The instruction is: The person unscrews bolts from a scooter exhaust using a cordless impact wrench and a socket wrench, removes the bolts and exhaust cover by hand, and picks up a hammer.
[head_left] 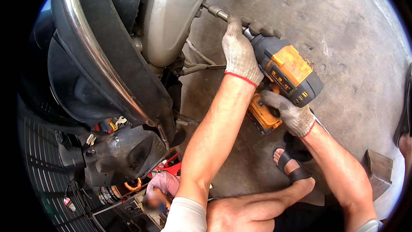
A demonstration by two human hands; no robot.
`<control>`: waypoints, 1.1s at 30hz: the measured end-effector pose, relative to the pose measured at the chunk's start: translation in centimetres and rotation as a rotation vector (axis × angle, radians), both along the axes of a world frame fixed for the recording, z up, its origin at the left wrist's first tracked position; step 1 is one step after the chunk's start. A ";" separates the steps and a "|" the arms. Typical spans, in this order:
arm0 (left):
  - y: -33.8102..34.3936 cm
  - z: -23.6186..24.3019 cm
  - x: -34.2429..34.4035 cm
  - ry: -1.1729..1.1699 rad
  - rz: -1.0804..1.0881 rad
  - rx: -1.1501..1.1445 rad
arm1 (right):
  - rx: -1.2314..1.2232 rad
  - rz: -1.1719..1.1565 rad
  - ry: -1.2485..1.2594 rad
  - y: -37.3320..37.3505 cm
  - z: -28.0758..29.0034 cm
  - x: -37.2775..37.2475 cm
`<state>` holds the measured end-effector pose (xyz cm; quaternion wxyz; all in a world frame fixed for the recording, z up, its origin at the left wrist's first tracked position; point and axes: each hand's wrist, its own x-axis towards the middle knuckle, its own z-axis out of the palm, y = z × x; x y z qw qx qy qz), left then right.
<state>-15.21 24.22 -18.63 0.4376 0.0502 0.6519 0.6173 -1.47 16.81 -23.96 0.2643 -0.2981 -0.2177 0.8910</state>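
Both my hands wear knit work gloves with red cuffs, and between them is a yellow and black cordless impact wrench (294,66). My left hand (241,53) wraps round its nose, where a long metal socket (216,12) sticks out to the upper left. The socket's tip meets the edge of a silver engine cover (165,21) on a motor scooter; the fastener there is too small to make out. My right hand (294,114) is closed round the wrench's grip, just above its yellow battery (264,114). Some of the fingers are hidden behind the tool.
The scooter's dark body panel (107,56) with a chrome trim strip fills the left side. Pipes (197,66) jut out below the engine cover. A wooden block (378,172) stands on the concrete floor (343,81) at right. Another person (161,189) is at lower left.
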 end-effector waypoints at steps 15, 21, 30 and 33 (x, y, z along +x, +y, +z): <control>0.1 -0.3 -0.1 -0.037 0.045 0.036 | -0.039 0.112 -0.067 1.3 0.9 0.3; -2.7 -0.6 1.8 -0.083 0.047 0.052 | 0.232 0.124 -0.105 -1.7 -1.6 2.6; -8.1 0.0 -1.0 0.022 0.084 -0.046 | 0.814 -0.063 -0.179 -6.7 -2.8 -0.1; -8.5 0.5 -1.8 -0.029 0.047 0.012 | 0.899 -0.115 -0.204 -6.9 -2.6 -0.9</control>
